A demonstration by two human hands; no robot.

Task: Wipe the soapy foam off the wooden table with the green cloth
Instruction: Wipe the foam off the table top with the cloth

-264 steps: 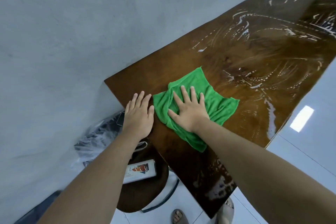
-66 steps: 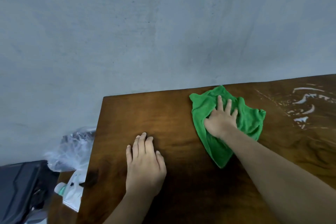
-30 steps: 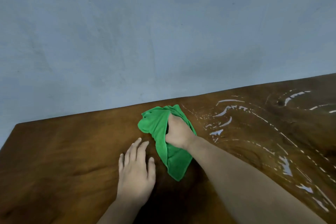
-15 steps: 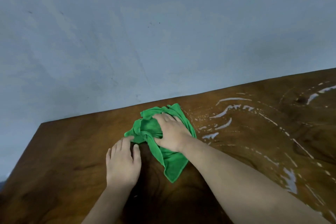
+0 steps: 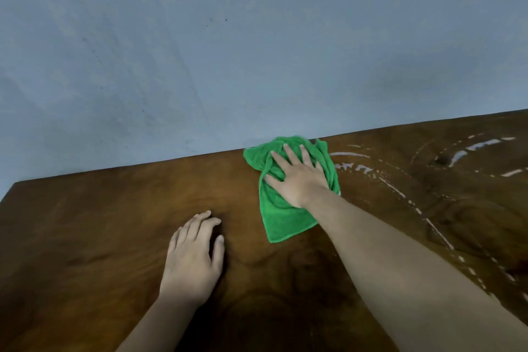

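Note:
The green cloth [image 5: 278, 217] lies bunched on the dark wooden table [image 5: 100, 223], up against the table's far edge by the wall. My right hand [image 5: 298, 177] presses flat on the cloth with fingers spread. Palm down on bare wood, my left hand [image 5: 194, 257] rests to the cloth's lower left, apart from it and holding nothing. White streaks of soapy foam [image 5: 354, 167] begin just right of the cloth and curve across the right part of the table.
A grey-blue wall [image 5: 228, 51] rises directly behind the table's far edge. The table's left corner [image 5: 17, 184] shows at the left side of the view. More foam streaks [image 5: 483, 146] lie at the far right.
My right hand has pushed the cloth away from me and to the right, up to the far edge. My left hand has let go of the cloth and now lies flat on the wood.

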